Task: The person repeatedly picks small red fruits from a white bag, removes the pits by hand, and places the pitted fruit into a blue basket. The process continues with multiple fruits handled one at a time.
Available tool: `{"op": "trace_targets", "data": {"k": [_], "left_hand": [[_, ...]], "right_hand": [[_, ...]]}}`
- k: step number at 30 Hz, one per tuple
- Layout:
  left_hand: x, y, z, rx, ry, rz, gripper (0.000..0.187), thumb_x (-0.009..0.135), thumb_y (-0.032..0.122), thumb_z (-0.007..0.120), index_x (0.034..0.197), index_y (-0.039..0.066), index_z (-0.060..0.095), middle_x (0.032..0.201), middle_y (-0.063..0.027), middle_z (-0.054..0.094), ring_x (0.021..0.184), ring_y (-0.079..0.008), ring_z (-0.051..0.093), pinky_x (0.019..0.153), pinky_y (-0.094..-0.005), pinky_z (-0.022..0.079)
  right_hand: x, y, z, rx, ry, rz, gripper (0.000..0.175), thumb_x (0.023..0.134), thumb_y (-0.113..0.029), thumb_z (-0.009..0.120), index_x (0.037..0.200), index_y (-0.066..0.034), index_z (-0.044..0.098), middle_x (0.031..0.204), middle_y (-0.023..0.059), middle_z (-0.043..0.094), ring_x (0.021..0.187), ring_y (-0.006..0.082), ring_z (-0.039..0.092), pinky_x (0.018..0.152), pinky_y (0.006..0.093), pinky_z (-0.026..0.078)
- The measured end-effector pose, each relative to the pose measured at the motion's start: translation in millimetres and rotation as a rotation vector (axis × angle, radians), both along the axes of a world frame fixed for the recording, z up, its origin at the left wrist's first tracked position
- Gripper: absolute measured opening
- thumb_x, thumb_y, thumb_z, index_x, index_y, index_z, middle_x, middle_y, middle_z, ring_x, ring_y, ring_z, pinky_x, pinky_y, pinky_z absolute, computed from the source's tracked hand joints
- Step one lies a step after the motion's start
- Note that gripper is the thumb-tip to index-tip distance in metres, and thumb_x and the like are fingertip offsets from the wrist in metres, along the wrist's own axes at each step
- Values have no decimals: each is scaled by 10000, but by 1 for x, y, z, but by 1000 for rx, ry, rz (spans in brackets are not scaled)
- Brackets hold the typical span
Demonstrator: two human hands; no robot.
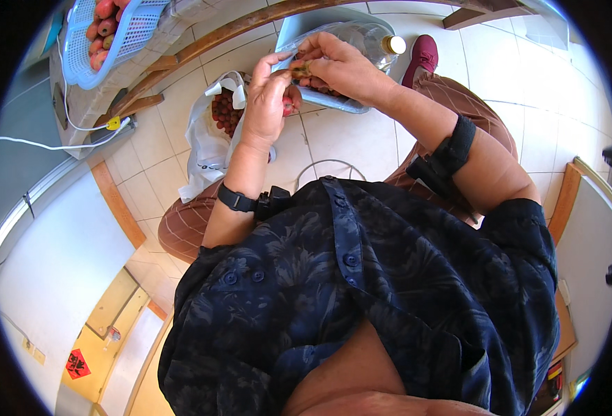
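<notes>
My left hand [265,106] is raised over the tiled floor, its lower fingers curled around a small red fruit [287,105]. My right hand [339,65] meets it fingertip to fingertip, pinching a reddish fruit piece with a yellow-green part [300,71]; the fingers partly hide it. Beneath my right hand stands a pale blue plastic tub [358,107] with clear plastic film in it. Red fruit pieces [316,83] lie inside, beside a large clear plastic bottle [363,41] with a gold cap. Left of my left hand, a white plastic bag [202,135] holds several small dark red fruits [227,113].
At upper left, a light blue plastic basket [85,73] of red fruits [103,31] sits on a covered table [165,31]. A wooden bar [217,31] curves across above the tub. A white cable [35,143] hangs at left. A metal wire ring [332,160] lies between my knees.
</notes>
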State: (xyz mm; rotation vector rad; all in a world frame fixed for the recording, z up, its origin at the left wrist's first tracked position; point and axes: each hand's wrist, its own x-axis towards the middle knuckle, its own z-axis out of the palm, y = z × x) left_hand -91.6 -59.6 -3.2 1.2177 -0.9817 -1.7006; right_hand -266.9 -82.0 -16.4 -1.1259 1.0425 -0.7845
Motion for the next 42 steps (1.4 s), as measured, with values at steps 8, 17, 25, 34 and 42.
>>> {"op": "trace_targets", "data": {"k": [8,17,25,34,42], "left_hand": [[27,-5,1,385,424,165,522,1020,474,403,1230,7,505,1131,-170,604,821,-186,497,728,-297,439],[-1,0,18,317,350,268,417,1040,442,385,1148,71,544,1094,-101,609,943,-218,540,844,-376,440],[1,2,35,87,247,203,279,1000,170,427,1203,14,536,1207,-120,589,1110,-213,545,947,-378,423],[-5,10,43,-370,-177,7,347,929,-6,599,1262,-4,502,1248,-101,570,1139,-174,565,1022,-325,454],[0,5,41,-407,-97,48,348,946,22,603,1274,4,490,1242,-111,588,1119,-171,585,1008,-325,462]], "right_hand": [[0,3,-10,-360,489,107,403,885,-139,691,1246,-17,560,1147,141,667,1010,186,668,865,325,538],[10,14,25,-521,234,183,401,777,-162,808,1132,-73,645,1054,125,702,976,280,685,889,353,540],[-1,4,23,121,-336,157,255,978,-197,624,1193,-65,585,936,17,636,681,60,494,577,202,427],[-1,5,26,355,-553,104,347,1036,-339,501,1198,-52,610,814,-5,543,630,74,421,547,219,373],[-5,6,42,88,-225,125,342,1017,-236,556,1318,-77,598,849,-13,576,671,57,449,595,202,416]]}}
